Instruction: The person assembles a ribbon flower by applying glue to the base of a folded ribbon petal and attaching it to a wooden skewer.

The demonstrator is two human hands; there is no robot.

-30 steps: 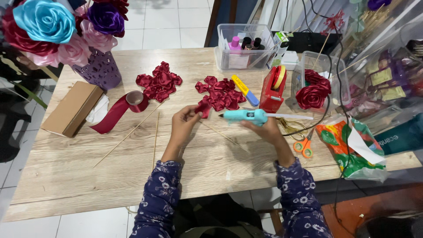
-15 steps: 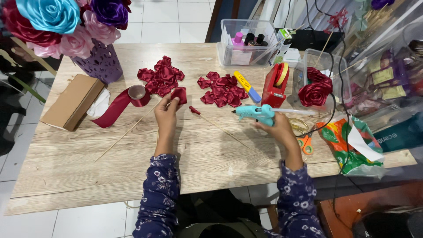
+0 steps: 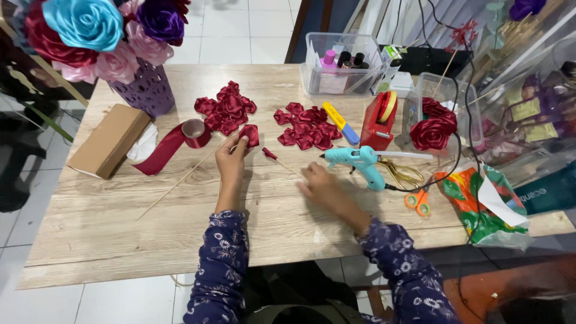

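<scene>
head view, what changed: a second ago the right hand (image 3: pixel 321 189) had the glue gun (image 3: pixel 360 163) up in its grip. Now the gun lies on the table (image 3: pixel 90 240), just past the right fingertips, nozzle toward the stick.
right hand now: empty, fingers loosely spread and a bit blurry, palm down beside the skewer (image 3: pixel 277 161) with its small red bud.
left hand: the left hand (image 3: pixel 231 159) went over to the left pile and now pinches one red petal (image 3: pixel 249 134) between thumb and fingertips, fingers closed on it.
what that means: looks like the gluing bit is paused and a fresh petal is being fetched, my guess anyway.
petal piles: one heap (image 3: pixel 227 109) just beyond the left fingers, the other (image 3: pixel 305 126) between both hands, further back.
ribbon roll: ribbon roll (image 3: pixel 193 133) just left of the left fingertips.
clear bin: the bin (image 3: pixel 312 78) at the back holds small bottles and bits, can't tell more.
clear tub: the tub (image 3: pixel 420 90), right of the tape dispenser (image 3: pixel 379 120), has a finished red rose (image 3: pixel 433 131) at it.
vase: purple vase (image 3: pixel 150 91) stuffed with big ribbon roses, far left of the fingers.
</scene>
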